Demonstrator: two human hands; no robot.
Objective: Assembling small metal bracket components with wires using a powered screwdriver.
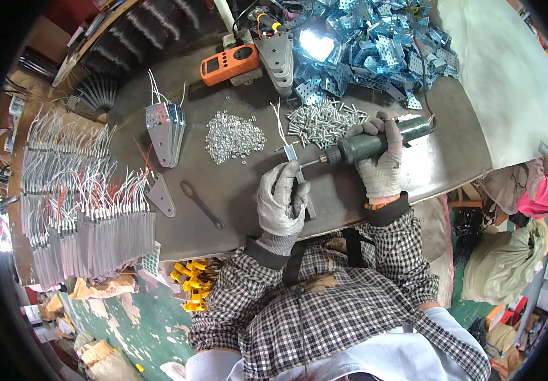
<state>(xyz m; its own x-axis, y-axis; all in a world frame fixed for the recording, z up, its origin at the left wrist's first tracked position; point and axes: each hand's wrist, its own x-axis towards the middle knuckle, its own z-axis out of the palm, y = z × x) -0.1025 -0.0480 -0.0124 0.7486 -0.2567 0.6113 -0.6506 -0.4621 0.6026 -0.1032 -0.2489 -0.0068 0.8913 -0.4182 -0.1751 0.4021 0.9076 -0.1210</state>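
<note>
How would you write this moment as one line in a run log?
left hand: holding wired metal part | right hand: gripping power screwdriver, bit toward part | nearby: screws, nuts

We've got a dark table (239, 203) here with a messy heap of blue metal brackets (382, 54) at the back right, a pile of small nuts (232, 137) near the middle and a pile of bolts (324, 124) just right of it. Towards the left we see a wrench (202, 204), a grey triangular plate (162, 195) and a stack of similar plates (167, 136) with wires, plus wired grey strips (115, 241) over at the far left
</note>
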